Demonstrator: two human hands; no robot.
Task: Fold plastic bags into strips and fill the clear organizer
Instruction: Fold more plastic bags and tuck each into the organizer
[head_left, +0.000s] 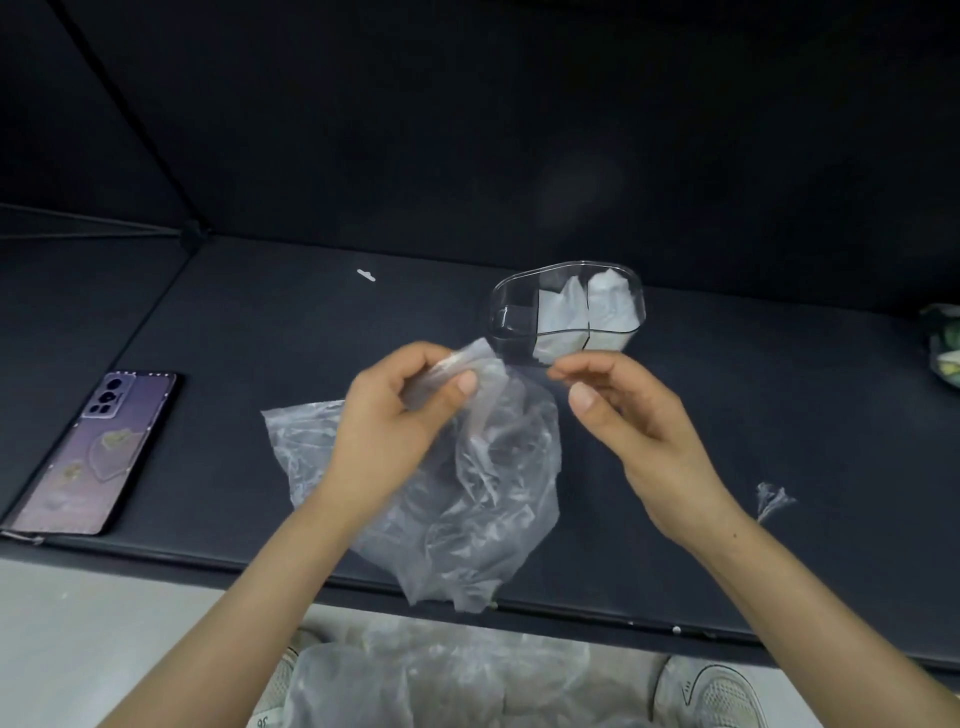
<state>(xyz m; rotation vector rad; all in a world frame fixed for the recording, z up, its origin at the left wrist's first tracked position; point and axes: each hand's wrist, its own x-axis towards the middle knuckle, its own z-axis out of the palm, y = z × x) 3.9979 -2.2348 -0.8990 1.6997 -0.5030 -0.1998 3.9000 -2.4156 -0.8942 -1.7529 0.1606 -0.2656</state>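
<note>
Two grips are working high on the bag (498, 467): left grip (400, 410) is pinching its gathered edge; right grip (628, 415) is hovering half-curled, contact indeterminate. Film is draping limp over the counter (260, 322) edge. Judged light, slippery and crinkly, best held at corners. Organizer (498, 306) is standing just behind.

Almost nothing legible. On the pale grey mesh sneaker (267, 701) at the bottom edge, a small dark printed mark, seemingly two digits, perhaps "36", too blurred to confirm. On the back of the glossy purple smartphone (93, 457) lying on the dark padded tabletop (260, 322), pale sticker-like shapes only, with any lettering too small to make out.
</note>
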